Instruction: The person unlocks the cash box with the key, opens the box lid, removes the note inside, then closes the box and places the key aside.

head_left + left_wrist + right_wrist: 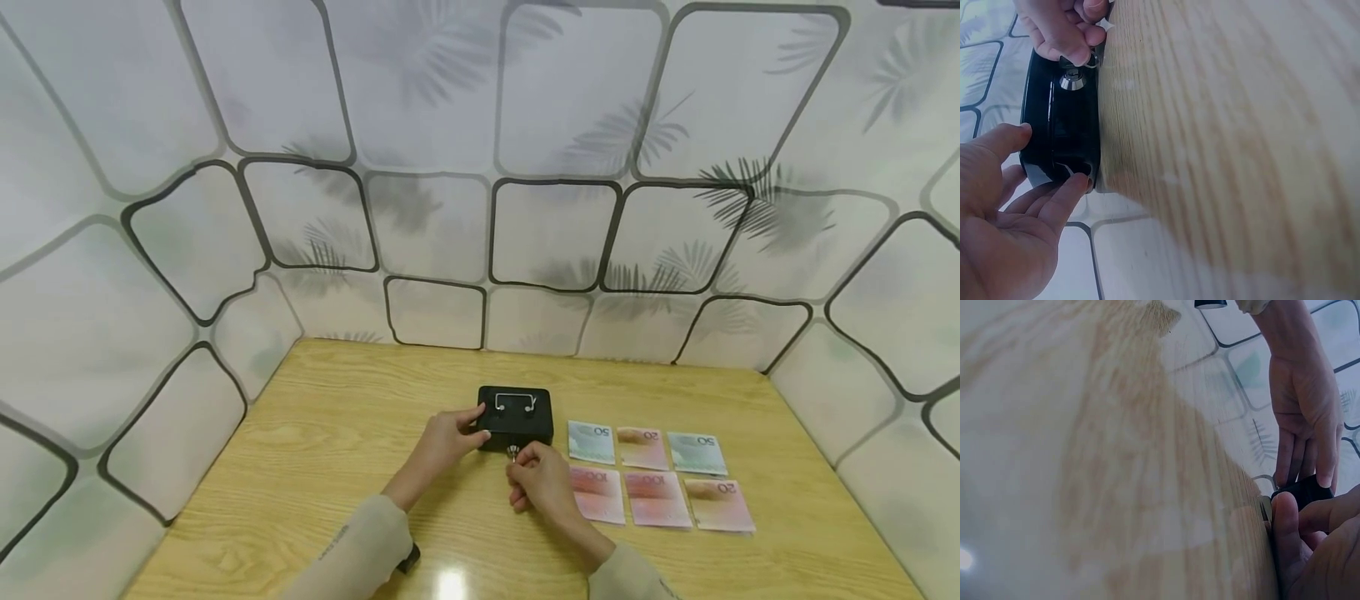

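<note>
A small black cash box [517,425] with a wire handle [515,396] on its lid sits on the wooden table. My left hand [444,440] holds the box at its left end, fingers and thumb on either side of the corner. At the front face, my right hand [546,482] pinches a key at the silver lock [1073,80]. Part of a metal key ring [1094,60] shows under those fingers in the left wrist view; the key itself is mostly hidden by them. In the right wrist view the box [1310,490] is largely covered by both hands.
To the right lie two rows of banknotes, among them a green 50 [591,442], a 20 [642,448] and a red 100 [657,498]. A small black object [408,558] shows beside the left sleeve. A patterned cloth [555,233] surrounds the table [337,417].
</note>
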A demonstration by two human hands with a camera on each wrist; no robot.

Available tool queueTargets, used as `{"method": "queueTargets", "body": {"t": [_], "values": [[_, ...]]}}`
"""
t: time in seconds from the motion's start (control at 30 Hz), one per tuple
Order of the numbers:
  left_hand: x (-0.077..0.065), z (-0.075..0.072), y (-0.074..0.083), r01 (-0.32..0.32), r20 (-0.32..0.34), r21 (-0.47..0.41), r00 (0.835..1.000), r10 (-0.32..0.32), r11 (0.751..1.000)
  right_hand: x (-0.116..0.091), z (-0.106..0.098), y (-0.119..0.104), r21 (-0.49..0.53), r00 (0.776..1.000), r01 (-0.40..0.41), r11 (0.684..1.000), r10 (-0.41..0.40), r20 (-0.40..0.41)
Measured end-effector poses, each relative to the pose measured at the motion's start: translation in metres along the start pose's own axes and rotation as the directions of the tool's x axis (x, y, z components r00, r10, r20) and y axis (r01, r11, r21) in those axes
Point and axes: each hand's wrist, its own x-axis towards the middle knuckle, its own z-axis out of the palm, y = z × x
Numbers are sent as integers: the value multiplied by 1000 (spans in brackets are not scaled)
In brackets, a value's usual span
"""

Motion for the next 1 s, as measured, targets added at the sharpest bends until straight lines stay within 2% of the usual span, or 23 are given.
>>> {"method": "queueTargets", "body": {"t": [0.3, 0.73, 1.0], "values": [[-1, 2, -1, -6, -17, 19, 1000, 6, 1000, -1, 0, 0, -6, 1000, 3, 1000, -3, 3], [-2, 2, 1, -5, -26, 0, 1000, 5, 1000, -1, 0, 0, 11, 1000, 11, 1000, -11, -1], [-2, 2, 2, -10, -39, 0, 999, 10, 1000, -2, 1, 2, -17, 1000, 31, 999, -30, 6]]}}
